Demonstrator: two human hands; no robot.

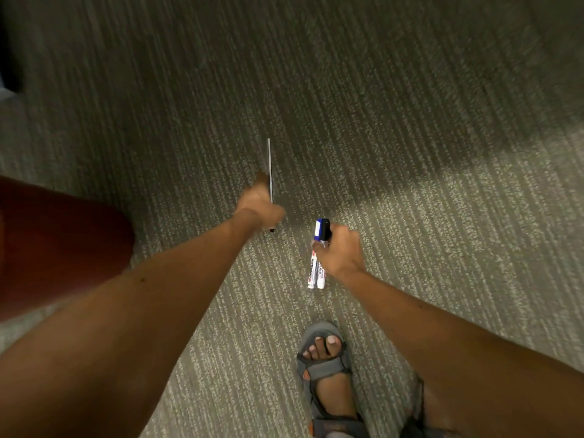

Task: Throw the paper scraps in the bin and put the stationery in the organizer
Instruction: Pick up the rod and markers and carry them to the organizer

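My left hand (259,203) is closed around a thin, flat, dark ruler-like strip (270,162) seen edge-on; its tip points away from me and a short end sticks out below the fist. My right hand (339,249) grips two white whiteboard markers (316,270) side by side, one with a blue cap and one with a black cap at the top. Both hands hover over the carpet, the left slightly farther out than the right. No bin, organizer or paper scraps are in view.
Grey striped carpet (410,153) fills the view. A dark red rounded object (57,241) sits at the left edge. A dark object (9,45) stands at the top left. My sandalled foot (325,368) is below the right hand.
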